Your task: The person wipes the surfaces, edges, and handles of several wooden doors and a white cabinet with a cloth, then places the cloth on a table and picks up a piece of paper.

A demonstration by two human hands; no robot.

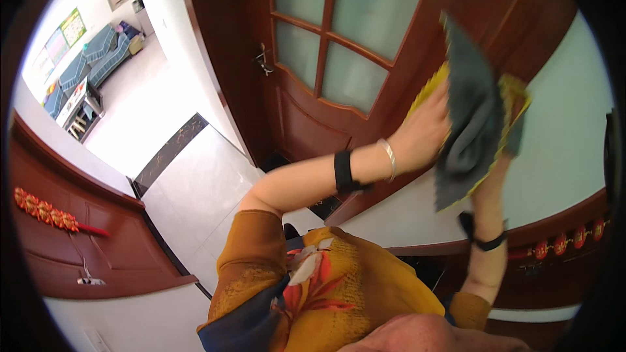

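Observation:
A grey cleaning cloth (469, 102) with yellow zigzag edges and a yellow underside hangs between my two hands, folded and slightly blurred. My left hand (424, 129) grips its left side; the fingertips are behind the fabric. A silver bangle (387, 159) and a black strap (344, 171) circle that wrist. The cloth covers most of my right hand (500, 164), which holds its right side from below, so its fingers are largely hidden. Another black strap (489, 242) is on the right forearm. Both hands are raised in front of a brown wooden door (308, 122) with frosted glass panes.
The glazed door has a metal handle (264, 60). Another brown door (117, 254) at the left carries a red hanging ornament (46, 209). Beyond a dark threshold strip (171, 154) are a blue sofa (102, 58) and a low table (80, 102). Red ornaments (560, 244) line the right.

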